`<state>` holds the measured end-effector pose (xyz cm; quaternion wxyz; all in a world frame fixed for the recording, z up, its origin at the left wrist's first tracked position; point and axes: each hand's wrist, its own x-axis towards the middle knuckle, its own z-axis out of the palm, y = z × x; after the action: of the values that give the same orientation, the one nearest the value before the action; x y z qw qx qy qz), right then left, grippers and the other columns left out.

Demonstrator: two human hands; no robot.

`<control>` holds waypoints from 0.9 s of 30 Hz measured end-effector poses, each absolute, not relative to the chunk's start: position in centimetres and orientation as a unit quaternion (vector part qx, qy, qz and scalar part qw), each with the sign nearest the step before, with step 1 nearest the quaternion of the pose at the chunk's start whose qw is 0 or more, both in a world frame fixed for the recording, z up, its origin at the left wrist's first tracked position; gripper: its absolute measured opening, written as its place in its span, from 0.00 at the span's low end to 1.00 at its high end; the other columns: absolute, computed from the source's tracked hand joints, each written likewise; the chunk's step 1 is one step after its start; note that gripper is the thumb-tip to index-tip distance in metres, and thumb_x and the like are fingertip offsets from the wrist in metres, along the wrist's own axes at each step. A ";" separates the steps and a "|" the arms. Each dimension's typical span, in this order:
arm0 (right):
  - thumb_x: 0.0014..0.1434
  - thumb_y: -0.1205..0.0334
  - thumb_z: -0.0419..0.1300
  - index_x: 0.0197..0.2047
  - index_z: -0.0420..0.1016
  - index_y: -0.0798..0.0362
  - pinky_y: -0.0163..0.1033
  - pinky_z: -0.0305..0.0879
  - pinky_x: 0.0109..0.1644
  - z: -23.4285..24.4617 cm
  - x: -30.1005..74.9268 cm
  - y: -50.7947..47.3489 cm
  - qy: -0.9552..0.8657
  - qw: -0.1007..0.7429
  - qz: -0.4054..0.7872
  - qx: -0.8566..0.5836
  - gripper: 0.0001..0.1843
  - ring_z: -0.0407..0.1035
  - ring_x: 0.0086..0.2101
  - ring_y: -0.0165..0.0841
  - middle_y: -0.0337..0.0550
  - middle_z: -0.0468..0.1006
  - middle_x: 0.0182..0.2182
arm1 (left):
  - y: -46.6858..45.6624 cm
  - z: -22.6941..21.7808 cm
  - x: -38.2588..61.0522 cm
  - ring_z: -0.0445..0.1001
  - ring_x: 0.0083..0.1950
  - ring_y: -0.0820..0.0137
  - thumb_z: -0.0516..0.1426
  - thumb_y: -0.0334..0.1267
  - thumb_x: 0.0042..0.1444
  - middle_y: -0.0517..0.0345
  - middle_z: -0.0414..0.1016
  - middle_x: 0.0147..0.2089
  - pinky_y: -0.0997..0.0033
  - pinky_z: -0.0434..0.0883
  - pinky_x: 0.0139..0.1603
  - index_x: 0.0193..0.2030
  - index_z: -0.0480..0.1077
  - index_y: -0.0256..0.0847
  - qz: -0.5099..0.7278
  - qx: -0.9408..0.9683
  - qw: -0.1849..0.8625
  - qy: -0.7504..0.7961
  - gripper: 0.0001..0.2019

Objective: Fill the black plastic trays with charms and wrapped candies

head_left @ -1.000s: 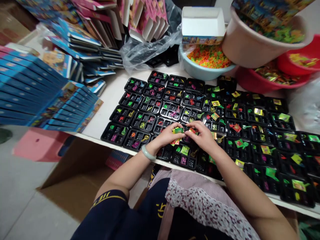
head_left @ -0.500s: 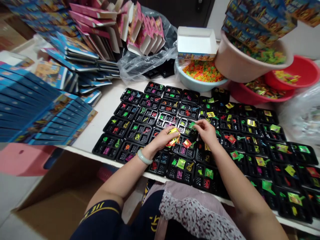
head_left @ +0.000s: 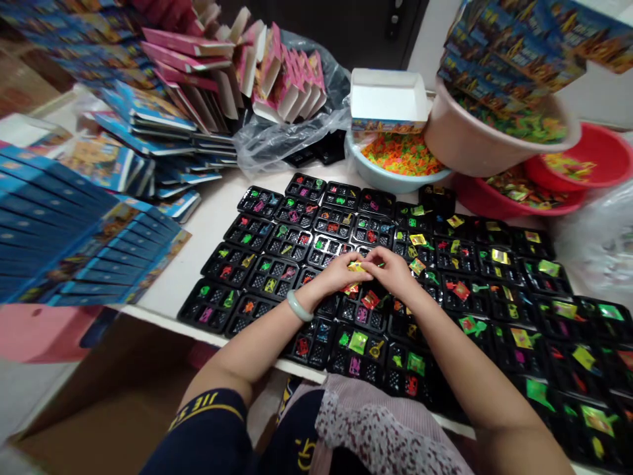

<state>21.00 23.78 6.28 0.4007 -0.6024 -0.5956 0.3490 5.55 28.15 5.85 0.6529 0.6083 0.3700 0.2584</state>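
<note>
My left hand point(head_left: 345, 273) is closed around several small shiny packets point(head_left: 355, 267), yellow and red, above the black trays. Against it, my right hand point(head_left: 388, 270) has its fingers pinched together at the packets; whatever lies between those fingertips is hidden. Just below the hands, a red packet point(head_left: 370, 299) rests in a tray. Rows of black compartment trays point(head_left: 204, 323) hold small bright plastic pieces. Trays on the right and some in the front row also carry a packet, such as a green packet point(head_left: 358, 342).
Blue boxes point(head_left: 89, 257) and pink boxes point(head_left: 185, 41) are stacked at the left and back. Behind the trays stand a light blue basin point(head_left: 386, 183) of orange and green pieces, a beige tub point(head_left: 475, 132) and red basins point(head_left: 494, 203). A clear plastic bag point(head_left: 291, 135) lies at the back.
My right hand has moved left from a green packet over a tray to meet my left hand. The left hand has shifted slightly right, still with the packets. The view has tilted slightly upward.
</note>
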 end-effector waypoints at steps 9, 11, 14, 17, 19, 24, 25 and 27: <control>0.49 0.47 0.59 0.29 0.66 0.50 0.38 0.61 0.34 4.9 25.4 29.7 -0.492 0.500 0.290 -0.651 0.15 0.64 0.26 0.31 0.37 0.70 0.24 | 30.4 6.6 5.1 0.69 0.30 0.75 0.67 0.42 0.39 0.60 0.72 0.30 0.75 0.64 0.32 0.34 0.71 0.37 0.309 0.488 0.725 0.375 0.17; 0.50 0.50 0.58 0.28 0.67 0.50 0.39 0.61 0.37 4.8 26.6 32.4 -0.504 0.474 0.223 -0.686 0.12 0.65 0.28 0.33 0.38 0.71 0.25 | 30.9 6.8 5.0 0.69 0.31 0.75 0.67 0.41 0.39 0.60 0.73 0.32 0.74 0.65 0.34 0.38 0.72 0.37 0.329 0.501 0.700 0.389 0.19; 0.50 0.55 0.59 0.27 0.68 0.50 0.42 0.61 0.40 4.6 27.4 35.3 -0.529 0.394 0.199 -0.725 0.08 0.66 0.30 0.35 0.40 0.72 0.27 | 31.6 6.9 5.0 0.69 0.32 0.75 0.67 0.41 0.40 0.60 0.73 0.33 0.73 0.64 0.37 0.40 0.71 0.37 0.339 0.537 0.654 0.410 0.19; 0.48 0.56 0.61 0.30 0.71 0.51 0.44 0.62 0.44 5.0 26.6 35.3 -0.562 0.389 0.164 -0.711 0.08 0.66 0.35 0.37 0.45 0.73 0.33 | 32.4 6.8 5.1 0.67 0.30 0.76 0.66 0.43 0.42 0.63 0.72 0.30 0.73 0.63 0.37 0.34 0.69 0.38 0.339 0.567 0.620 0.423 0.16; 0.49 0.53 0.61 0.34 0.72 0.51 0.44 0.63 0.43 5.6 25.4 33.9 -0.586 0.415 0.205 -0.665 0.12 0.67 0.34 0.36 0.45 0.74 0.35 | 32.9 6.7 5.2 0.66 0.30 0.75 0.65 0.44 0.42 0.64 0.71 0.30 0.73 0.63 0.37 0.33 0.69 0.38 0.334 0.593 0.602 0.417 0.15; 0.45 0.46 0.64 0.27 0.69 0.50 0.38 0.61 0.31 7.0 22.6 30.5 -0.576 0.392 0.425 -0.578 0.16 0.64 0.25 0.31 0.36 0.72 0.23 | 33.8 6.9 6.2 0.64 0.31 0.73 0.67 0.41 0.37 0.66 0.67 0.27 0.73 0.61 0.36 0.30 0.68 0.38 0.304 0.658 0.562 0.398 0.15; 0.44 0.45 0.64 0.26 0.68 0.50 0.37 0.61 0.29 7.0 22.4 30.3 -0.554 0.402 0.445 -0.577 0.17 0.63 0.23 0.30 0.35 0.71 0.22 | 33.8 6.9 6.4 0.64 0.31 0.74 0.67 0.41 0.36 0.66 0.67 0.27 0.73 0.61 0.36 0.31 0.68 0.38 0.302 0.655 0.572 0.391 0.16; 0.43 0.44 0.64 0.26 0.66 0.50 0.36 0.61 0.28 6.8 22.6 30.4 -0.503 0.428 0.486 -0.572 0.19 0.63 0.21 0.28 0.34 0.70 0.20 | 33.9 6.9 6.7 0.64 0.30 0.74 0.66 0.42 0.38 0.65 0.69 0.28 0.74 0.61 0.35 0.34 0.69 0.39 0.310 0.619 0.609 0.386 0.17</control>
<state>22.61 30.38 6.81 0.4282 -0.5722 -0.5027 0.4863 6.70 33.91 6.89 0.6091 0.6195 0.3861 0.3100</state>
